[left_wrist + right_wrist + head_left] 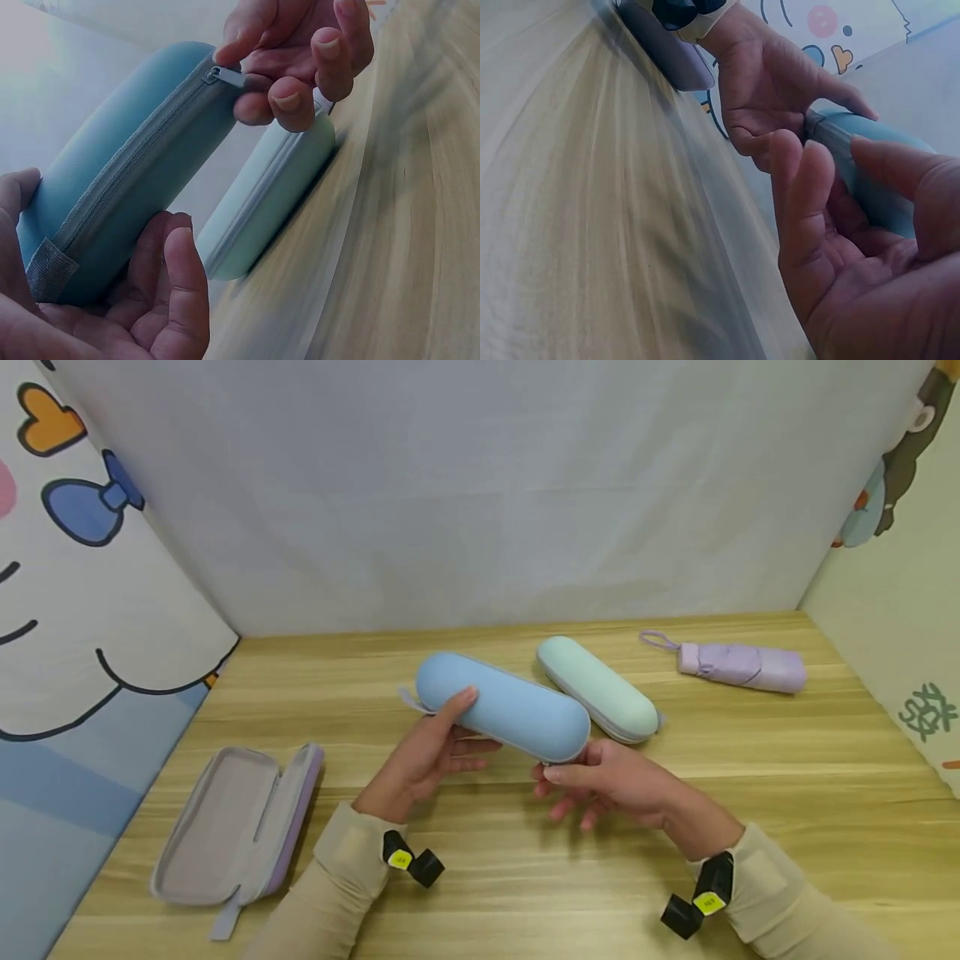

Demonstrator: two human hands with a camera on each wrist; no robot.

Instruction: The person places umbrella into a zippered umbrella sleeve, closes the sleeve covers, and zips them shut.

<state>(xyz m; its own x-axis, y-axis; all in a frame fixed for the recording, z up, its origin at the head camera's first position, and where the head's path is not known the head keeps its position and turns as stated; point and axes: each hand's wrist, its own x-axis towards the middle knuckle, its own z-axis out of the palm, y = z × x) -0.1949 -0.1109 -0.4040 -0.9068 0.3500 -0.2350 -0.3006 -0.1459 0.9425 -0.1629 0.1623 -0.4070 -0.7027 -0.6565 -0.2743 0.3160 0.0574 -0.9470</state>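
Note:
A light-blue rounded zip case (pixel 504 706) is held above the table, tilted with its right end lower. My left hand (pixel 427 756) grips its left end, thumb on top and fingers underneath. At the other end, my right hand (pixel 618 781) has its thumb and index finger at the metal zipper pull (pixel 227 76), the remaining fingers spread loosely. The zip runs along the case's side, drawn closed where the left wrist view shows it. A fabric tab (pixel 51 270) sits by the left palm. Just behind lies a mint-green zip case (pixel 600 689), closed, on the table.
An opened zip case (pixel 217 827) with grey lining and a lilac outside lies at the left of the wooden table (pixel 480 893). A folded lilac umbrella (pixel 742 667) with a wrist loop is at the back right. White cloth (pixel 480 493) stands behind; printed panels flank both sides.

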